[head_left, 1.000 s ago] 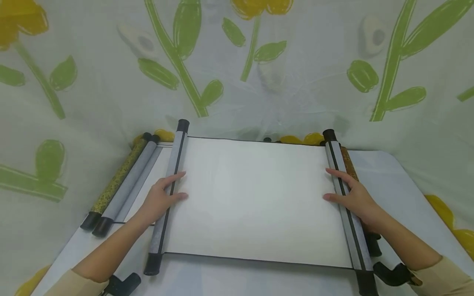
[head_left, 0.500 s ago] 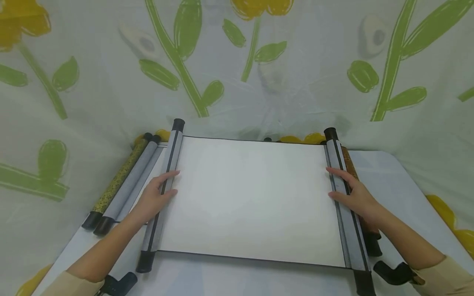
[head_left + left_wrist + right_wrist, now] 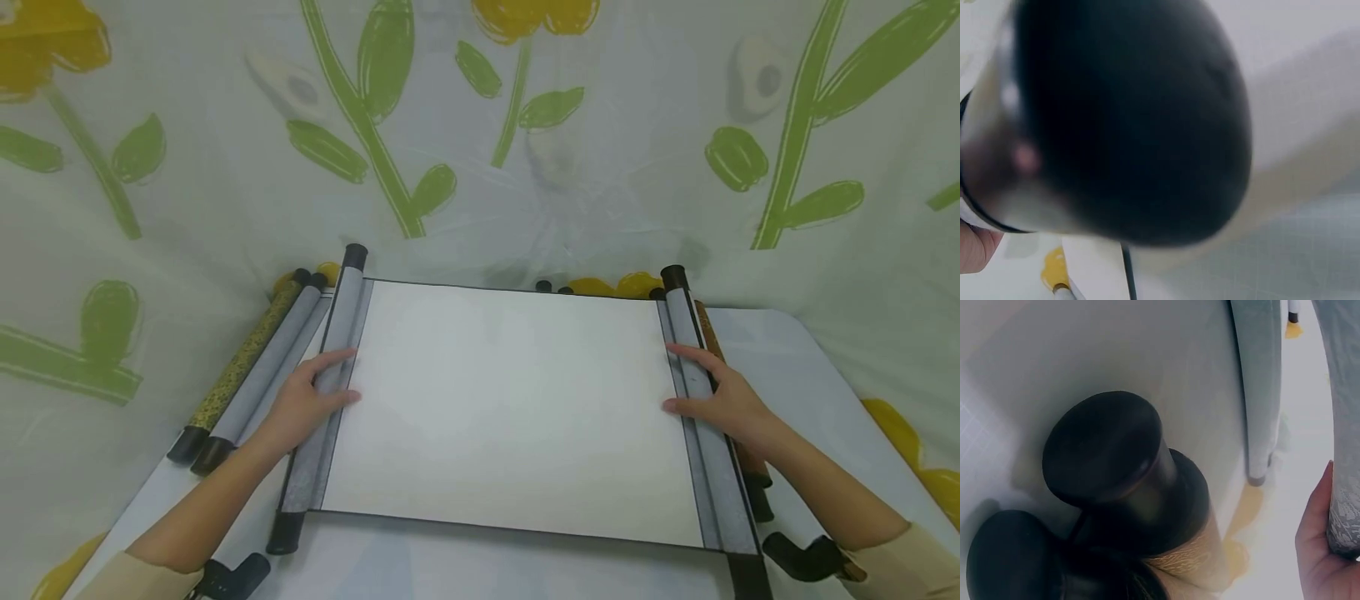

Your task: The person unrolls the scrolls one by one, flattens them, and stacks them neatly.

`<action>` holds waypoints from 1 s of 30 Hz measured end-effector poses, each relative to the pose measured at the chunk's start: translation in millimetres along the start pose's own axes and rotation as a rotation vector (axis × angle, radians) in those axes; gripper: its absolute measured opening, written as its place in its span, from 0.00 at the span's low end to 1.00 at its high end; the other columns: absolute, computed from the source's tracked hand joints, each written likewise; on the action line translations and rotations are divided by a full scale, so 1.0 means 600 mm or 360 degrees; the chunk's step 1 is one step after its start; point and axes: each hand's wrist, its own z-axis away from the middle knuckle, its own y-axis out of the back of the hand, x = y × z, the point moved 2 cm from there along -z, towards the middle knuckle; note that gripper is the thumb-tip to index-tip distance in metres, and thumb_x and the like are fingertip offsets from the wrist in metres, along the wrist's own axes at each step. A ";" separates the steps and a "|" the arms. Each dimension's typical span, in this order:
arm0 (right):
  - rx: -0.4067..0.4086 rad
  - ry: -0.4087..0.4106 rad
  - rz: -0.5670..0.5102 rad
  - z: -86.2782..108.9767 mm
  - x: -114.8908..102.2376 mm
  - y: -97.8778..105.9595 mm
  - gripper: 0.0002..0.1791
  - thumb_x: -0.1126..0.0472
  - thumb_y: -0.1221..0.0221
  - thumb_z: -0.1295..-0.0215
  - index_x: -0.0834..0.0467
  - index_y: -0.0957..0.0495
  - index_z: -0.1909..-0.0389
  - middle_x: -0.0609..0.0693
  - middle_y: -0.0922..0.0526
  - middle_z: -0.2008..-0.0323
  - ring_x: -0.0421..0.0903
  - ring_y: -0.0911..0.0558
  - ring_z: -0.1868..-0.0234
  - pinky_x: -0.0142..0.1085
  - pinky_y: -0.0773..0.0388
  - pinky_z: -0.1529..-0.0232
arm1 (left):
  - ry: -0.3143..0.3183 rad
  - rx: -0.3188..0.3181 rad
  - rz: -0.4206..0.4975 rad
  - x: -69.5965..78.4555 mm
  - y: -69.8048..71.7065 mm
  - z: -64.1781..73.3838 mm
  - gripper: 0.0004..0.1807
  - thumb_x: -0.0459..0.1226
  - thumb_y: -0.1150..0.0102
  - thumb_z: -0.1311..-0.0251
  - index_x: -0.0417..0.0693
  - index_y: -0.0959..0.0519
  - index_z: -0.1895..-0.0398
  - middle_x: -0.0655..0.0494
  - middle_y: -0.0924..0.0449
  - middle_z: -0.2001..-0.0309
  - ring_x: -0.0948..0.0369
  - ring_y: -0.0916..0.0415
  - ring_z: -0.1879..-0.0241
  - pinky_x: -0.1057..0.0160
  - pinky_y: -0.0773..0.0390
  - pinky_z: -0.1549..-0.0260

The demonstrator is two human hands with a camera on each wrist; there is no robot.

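A scroll with a white sheet (image 3: 517, 408) lies unrolled across the table in the head view, a grey-blue band showing along each side. My left hand (image 3: 303, 404) grips its left roller (image 3: 344, 304), thumb and forefinger reaching over onto the inner band. Round the right roller (image 3: 727, 500), my right hand (image 3: 723, 398) holds in the same way. Both rollers carry black end caps. A big dark cap (image 3: 1141, 125) fills much of the left wrist view, with a bit of hand (image 3: 975, 250) at the edge. In the right wrist view the hand (image 3: 1319, 550) holds a grey roller (image 3: 1349, 437).
To the left lie a yellow-patterned rolled scroll (image 3: 243, 358) and a grey rolled one (image 3: 258, 375). A brown-patterned roll (image 3: 752, 468) lies beside the right roller. Behind the table (image 3: 772, 367) hangs a flower-printed curtain (image 3: 645, 167). Black bent pieces (image 3: 802, 557) sit at the sleeves.
The left hand has moved left with its roller, and the right roller has shifted slightly right. More of the sheet shows, and grey-blue bands have come out beside both rollers.
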 end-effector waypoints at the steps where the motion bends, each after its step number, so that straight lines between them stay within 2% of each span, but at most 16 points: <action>1: 0.0003 0.0001 0.0000 0.000 0.000 0.000 0.51 0.52 0.31 0.48 0.54 0.49 0.27 0.68 0.53 0.28 0.72 0.50 0.32 0.71 0.45 0.46 | 0.0006 0.0001 -0.0001 0.000 0.000 0.000 0.33 0.37 0.36 0.44 0.47 0.34 0.33 0.40 0.43 0.31 0.40 0.51 0.31 0.36 0.48 0.38; 4: 0.0008 -0.0001 0.0006 0.001 0.001 0.000 0.50 0.52 0.32 0.47 0.54 0.49 0.27 0.68 0.52 0.29 0.72 0.49 0.33 0.71 0.43 0.47 | -0.0017 0.0012 -0.0001 0.001 0.001 0.000 0.32 0.34 0.37 0.44 0.46 0.33 0.34 0.39 0.42 0.31 0.40 0.51 0.31 0.37 0.48 0.38; 9: 0.0009 0.0011 0.0007 0.001 0.003 0.000 0.46 0.56 0.35 0.42 0.54 0.50 0.27 0.69 0.52 0.30 0.72 0.46 0.35 0.69 0.38 0.50 | -0.0194 0.0095 -0.0028 0.001 0.004 0.002 0.27 0.28 0.43 0.41 0.39 0.33 0.36 0.37 0.37 0.35 0.39 0.46 0.33 0.38 0.46 0.38; 11: -0.0001 0.0031 -0.0026 0.001 0.006 0.001 0.44 0.59 0.37 0.40 0.55 0.50 0.27 0.70 0.52 0.30 0.71 0.45 0.36 0.67 0.38 0.51 | -0.0276 0.0134 -0.0044 0.000 0.006 0.003 0.25 0.26 0.46 0.41 0.36 0.33 0.38 0.35 0.36 0.37 0.39 0.45 0.35 0.38 0.45 0.39; 13: -0.0012 0.0053 -0.0066 0.001 0.008 0.003 0.42 0.63 0.39 0.39 0.56 0.50 0.27 0.70 0.52 0.30 0.70 0.45 0.36 0.66 0.39 0.49 | -0.0316 0.0159 -0.0059 -0.004 0.009 0.004 0.24 0.24 0.48 0.40 0.34 0.33 0.38 0.35 0.35 0.38 0.38 0.44 0.35 0.38 0.45 0.39; 19: -0.0036 0.0114 -0.0133 0.002 0.013 0.008 0.37 0.69 0.45 0.37 0.60 0.48 0.28 0.70 0.53 0.29 0.69 0.48 0.34 0.65 0.42 0.47 | -0.0306 0.0157 -0.0078 -0.012 0.019 0.006 0.23 0.27 0.51 0.36 0.36 0.34 0.37 0.35 0.37 0.38 0.38 0.45 0.37 0.36 0.44 0.42; 21: -0.0042 0.0122 -0.0139 0.000 0.012 0.008 0.37 0.69 0.45 0.38 0.60 0.48 0.28 0.70 0.53 0.29 0.70 0.49 0.33 0.66 0.43 0.46 | -0.0297 0.0155 -0.0077 -0.012 0.022 0.004 0.23 0.27 0.51 0.36 0.37 0.34 0.36 0.35 0.37 0.39 0.38 0.44 0.38 0.36 0.43 0.43; 27: -0.0058 0.0165 -0.0162 -0.013 0.002 0.009 0.36 0.68 0.43 0.38 0.63 0.46 0.30 0.68 0.52 0.29 0.71 0.54 0.31 0.70 0.51 0.42 | -0.0364 0.0189 -0.0111 -0.007 0.035 -0.008 0.23 0.26 0.50 0.37 0.36 0.34 0.37 0.33 0.36 0.41 0.37 0.43 0.40 0.36 0.42 0.46; 30: -0.0074 0.0148 -0.0177 -0.022 -0.005 0.008 0.35 0.67 0.42 0.38 0.63 0.44 0.31 0.67 0.52 0.29 0.70 0.54 0.30 0.70 0.51 0.42 | -0.0362 0.0194 -0.0131 -0.008 0.046 -0.017 0.23 0.27 0.50 0.36 0.36 0.34 0.37 0.32 0.37 0.41 0.37 0.43 0.40 0.36 0.41 0.46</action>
